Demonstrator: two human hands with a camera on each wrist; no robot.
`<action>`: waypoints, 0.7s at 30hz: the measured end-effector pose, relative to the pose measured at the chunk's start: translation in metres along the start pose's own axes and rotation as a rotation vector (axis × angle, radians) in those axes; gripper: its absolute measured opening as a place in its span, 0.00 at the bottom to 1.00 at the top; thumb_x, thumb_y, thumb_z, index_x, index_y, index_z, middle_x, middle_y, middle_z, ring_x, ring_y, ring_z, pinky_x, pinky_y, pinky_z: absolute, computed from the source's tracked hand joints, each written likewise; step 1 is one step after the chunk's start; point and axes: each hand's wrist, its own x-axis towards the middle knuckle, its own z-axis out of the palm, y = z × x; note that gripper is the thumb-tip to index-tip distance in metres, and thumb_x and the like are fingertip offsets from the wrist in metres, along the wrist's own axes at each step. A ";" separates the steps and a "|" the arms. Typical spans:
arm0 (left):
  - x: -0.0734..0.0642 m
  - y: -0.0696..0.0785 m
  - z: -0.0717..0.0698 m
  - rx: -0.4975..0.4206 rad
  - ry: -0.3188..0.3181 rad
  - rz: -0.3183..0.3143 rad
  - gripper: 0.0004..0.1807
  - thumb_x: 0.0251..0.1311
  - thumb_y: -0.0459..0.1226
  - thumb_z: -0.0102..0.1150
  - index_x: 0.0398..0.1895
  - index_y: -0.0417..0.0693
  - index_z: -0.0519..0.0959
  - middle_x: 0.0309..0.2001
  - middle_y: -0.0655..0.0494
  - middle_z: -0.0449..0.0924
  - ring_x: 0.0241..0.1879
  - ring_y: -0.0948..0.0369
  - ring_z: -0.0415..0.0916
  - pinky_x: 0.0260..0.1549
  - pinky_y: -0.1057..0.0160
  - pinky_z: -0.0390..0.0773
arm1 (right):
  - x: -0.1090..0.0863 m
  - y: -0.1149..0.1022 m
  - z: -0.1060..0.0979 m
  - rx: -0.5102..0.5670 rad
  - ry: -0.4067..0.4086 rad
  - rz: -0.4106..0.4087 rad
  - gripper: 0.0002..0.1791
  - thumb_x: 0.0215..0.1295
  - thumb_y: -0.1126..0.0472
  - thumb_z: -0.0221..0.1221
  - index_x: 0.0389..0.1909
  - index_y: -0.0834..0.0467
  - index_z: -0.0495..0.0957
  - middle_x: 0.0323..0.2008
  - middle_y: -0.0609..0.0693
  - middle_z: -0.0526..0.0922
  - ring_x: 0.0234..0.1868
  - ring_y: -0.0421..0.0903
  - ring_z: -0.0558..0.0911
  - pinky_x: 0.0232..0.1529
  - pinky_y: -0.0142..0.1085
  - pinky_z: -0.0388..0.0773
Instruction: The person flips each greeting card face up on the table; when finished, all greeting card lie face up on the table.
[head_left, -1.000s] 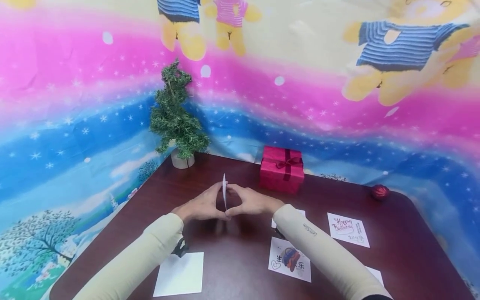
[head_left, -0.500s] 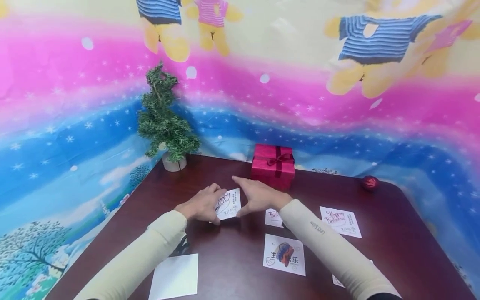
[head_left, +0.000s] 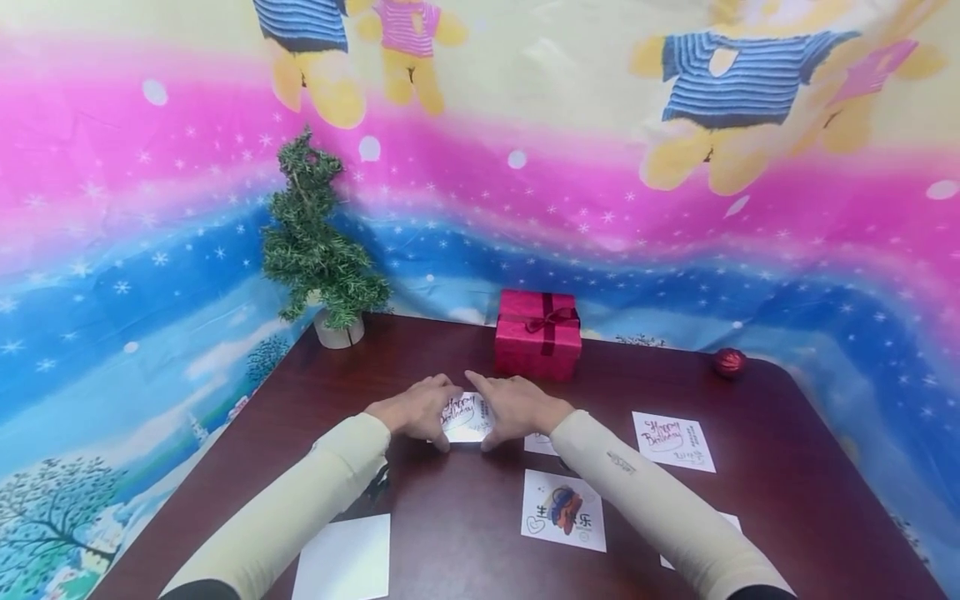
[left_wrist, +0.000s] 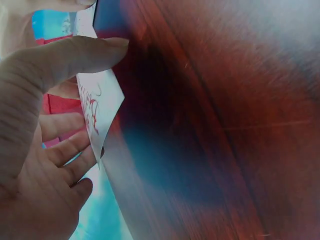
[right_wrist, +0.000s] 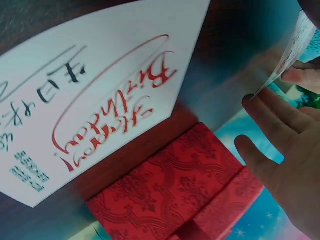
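Between both hands, a white birthday card (head_left: 467, 419) with red "Happy Birthday" lettering leans close over the brown table. My left hand (head_left: 420, 408) pinches its left side; the left wrist view shows the thumb (left_wrist: 102, 52) across the lettered face and the other fingers behind. At the card's right side, my right hand (head_left: 522, 408) grips with the thumb low and the fingers at the upper edge. Under the right forearm lies another birthday card (right_wrist: 115, 95), partly hidden in the head view. In front of it is a card with a colourful picture (head_left: 564, 510).
A plain white square (head_left: 343, 558) lies at the front left. Further right are a Happy Birthday card (head_left: 673, 442) and a card partly under the sleeve (head_left: 652, 492). Along the back stand a small green tree (head_left: 318, 242), a red gift box (head_left: 537, 335) and a red ball (head_left: 730, 362).
The card was held edge-on and upright between the hands; it has turned its lettered face toward me and come lower. The right hand moved off its edge, then back onto it.
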 end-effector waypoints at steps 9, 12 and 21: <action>0.010 -0.011 0.007 0.097 -0.079 -0.028 0.50 0.32 0.49 0.86 0.63 0.43 0.75 0.54 0.53 0.77 0.53 0.55 0.73 0.58 0.55 0.71 | 0.010 0.001 0.012 0.010 -0.061 0.039 0.65 0.43 0.33 0.74 0.78 0.54 0.53 0.66 0.50 0.75 0.60 0.46 0.77 0.64 0.48 0.68; 0.010 -0.011 0.008 0.086 -0.085 -0.051 0.52 0.32 0.49 0.86 0.66 0.44 0.73 0.54 0.54 0.77 0.53 0.56 0.73 0.59 0.55 0.70 | 0.011 0.000 0.013 -0.005 -0.080 0.053 0.64 0.43 0.34 0.74 0.78 0.54 0.54 0.64 0.50 0.76 0.59 0.45 0.78 0.64 0.48 0.68; 0.010 -0.013 0.005 0.107 -0.093 -0.078 0.53 0.32 0.50 0.85 0.68 0.46 0.72 0.55 0.54 0.77 0.52 0.57 0.74 0.57 0.56 0.71 | 0.016 -0.001 0.011 -0.037 -0.086 0.042 0.62 0.42 0.33 0.75 0.76 0.53 0.58 0.63 0.50 0.77 0.56 0.47 0.79 0.63 0.47 0.68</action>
